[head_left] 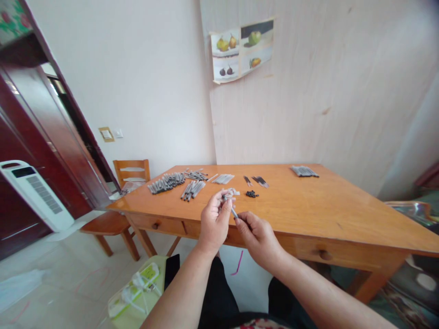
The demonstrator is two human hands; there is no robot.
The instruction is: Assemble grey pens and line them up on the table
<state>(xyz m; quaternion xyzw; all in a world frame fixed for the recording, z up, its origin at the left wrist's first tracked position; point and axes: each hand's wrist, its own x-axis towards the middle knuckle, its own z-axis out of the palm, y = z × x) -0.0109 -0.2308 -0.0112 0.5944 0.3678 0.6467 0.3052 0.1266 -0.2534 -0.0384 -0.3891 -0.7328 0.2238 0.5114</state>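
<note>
My left hand [215,220] and my right hand [258,234] meet in front of the near edge of a wooden table [308,210]. Between them they pinch a thin grey pen-like stick [233,212]: the left fingers close on its upper end, the right fingers on its lower end. Several more grey sticks lie in piles on the table, a long row [166,183] at the left and a smaller bundle [192,188] beside it. A small heap of black bits [252,194] lies just beyond my hands.
Further bundles lie at the table's far side [223,178] and far right [304,171]. A wooden chair [132,172] and a stool [109,226] stand at the left, with a white heater [37,194] by a dark door. A green box [135,292] sits on the floor.
</note>
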